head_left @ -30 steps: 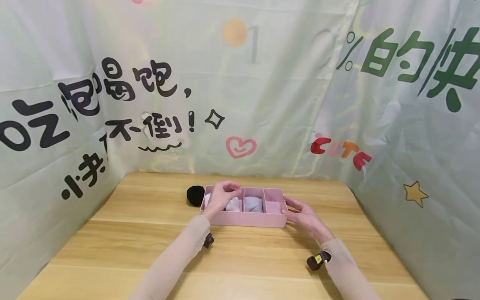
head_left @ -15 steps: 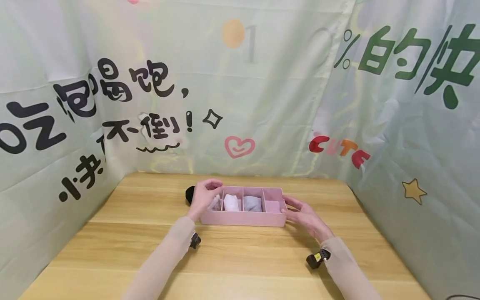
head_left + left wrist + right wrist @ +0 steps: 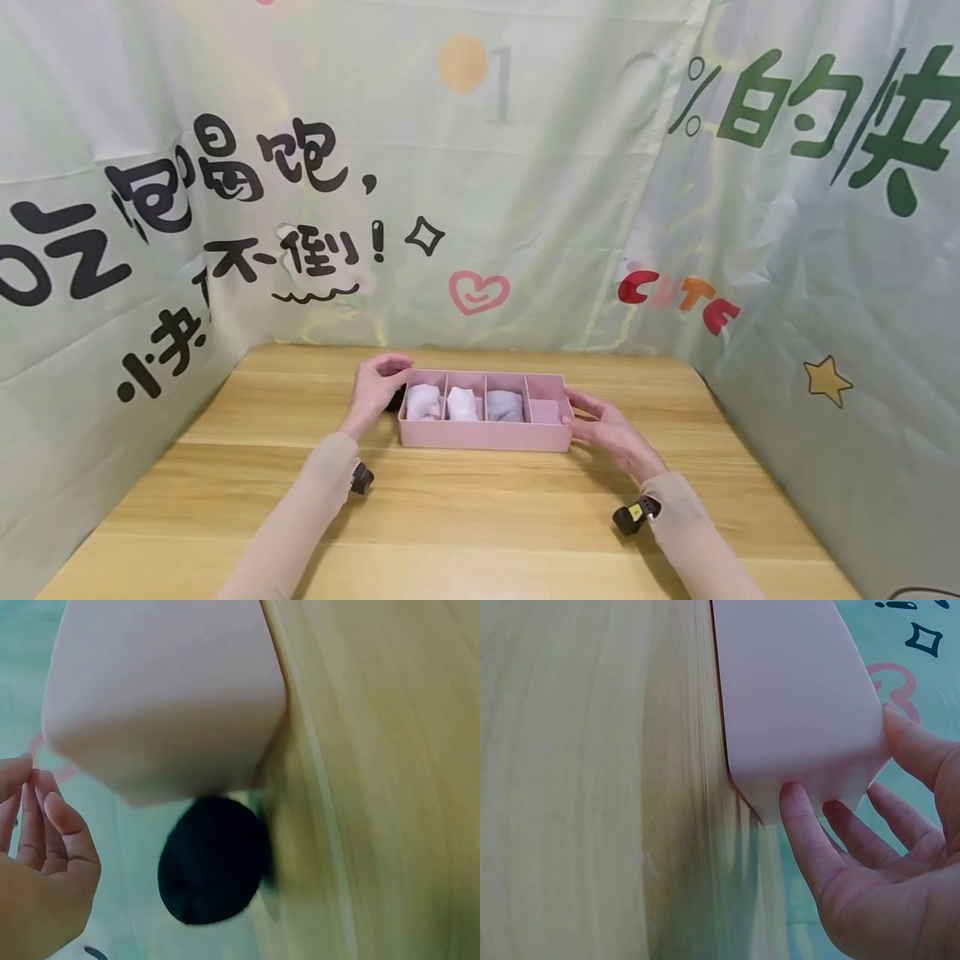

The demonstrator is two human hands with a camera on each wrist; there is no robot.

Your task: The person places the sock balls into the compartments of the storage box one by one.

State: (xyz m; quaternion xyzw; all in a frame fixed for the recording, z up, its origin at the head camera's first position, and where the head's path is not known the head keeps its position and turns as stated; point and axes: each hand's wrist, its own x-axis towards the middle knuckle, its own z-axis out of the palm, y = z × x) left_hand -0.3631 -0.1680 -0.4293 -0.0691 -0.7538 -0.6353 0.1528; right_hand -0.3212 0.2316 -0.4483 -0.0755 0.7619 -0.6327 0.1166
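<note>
A pink divided box [image 3: 486,437] lies lengthwise across the table. Its three left compartments hold soft rolled cloth pieces: a whitish one [image 3: 425,402], a white one [image 3: 463,405] and a grey one [image 3: 506,407]. Nothing lies in the rightmost compartment. My left hand [image 3: 375,390] hovers by the box's left end with nothing in its loosely bent fingers. A black cloth ball [image 3: 214,860] sits on the table against that end, mostly hidden by this hand in the head view. My right hand [image 3: 615,435] rests its extended fingers [image 3: 799,825] against the box's right end.
The wooden table [image 3: 480,517] stretches in front of the box. Printed cloth walls [image 3: 555,208] rise at its back and both sides. Black wrist cameras [image 3: 636,517] are strapped to both forearms. A dark cable [image 3: 918,592] shows at the lower right corner.
My left hand has moved left from over the box's left compartments to beyond its left end, uncovering the whitish cloth. My right hand has stayed at the right end.
</note>
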